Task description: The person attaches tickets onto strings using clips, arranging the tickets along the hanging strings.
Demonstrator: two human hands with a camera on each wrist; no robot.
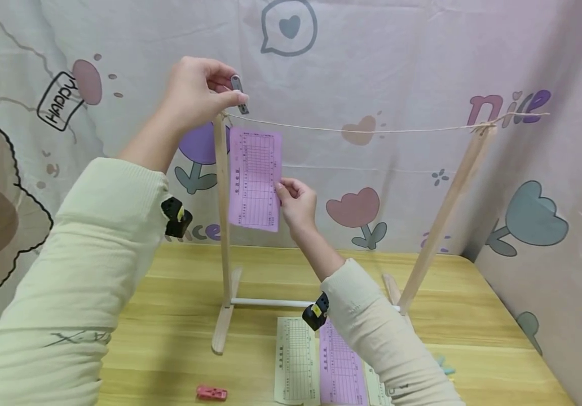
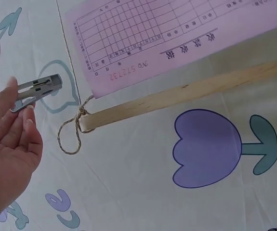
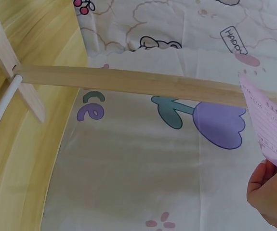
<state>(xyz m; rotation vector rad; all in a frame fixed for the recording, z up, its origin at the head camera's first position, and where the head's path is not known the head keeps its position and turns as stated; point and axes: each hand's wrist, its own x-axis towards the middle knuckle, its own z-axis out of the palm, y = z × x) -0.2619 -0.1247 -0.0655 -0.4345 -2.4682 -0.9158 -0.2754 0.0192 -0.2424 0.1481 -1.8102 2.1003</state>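
My left hand (image 1: 195, 90) pinches a grey clothespin (image 1: 239, 95) between thumb and fingers, just above the string (image 1: 352, 131) near the left post (image 1: 222, 214). In the left wrist view the clothespin (image 2: 38, 91) lies apart from the string and the knot (image 2: 82, 111). A pink printed receipt slip (image 1: 255, 175) hangs upright beside that post, its top edge a little below the string in the head view. Thumb and fingers of my right hand (image 1: 299, 207) pinch the slip's right edge, about halfway down. The right wrist view shows the slip (image 3: 273, 120) slightly curved.
The string runs to a leaning right post (image 1: 448, 220); a white rod (image 1: 270, 303) joins the posts low down. On the wooden table (image 1: 169, 316) lie a pale green slip (image 1: 296, 361), another pink slip (image 1: 342, 366) and a red clothespin (image 1: 212, 393). A printed cloth (image 1: 413, 51) hangs behind.
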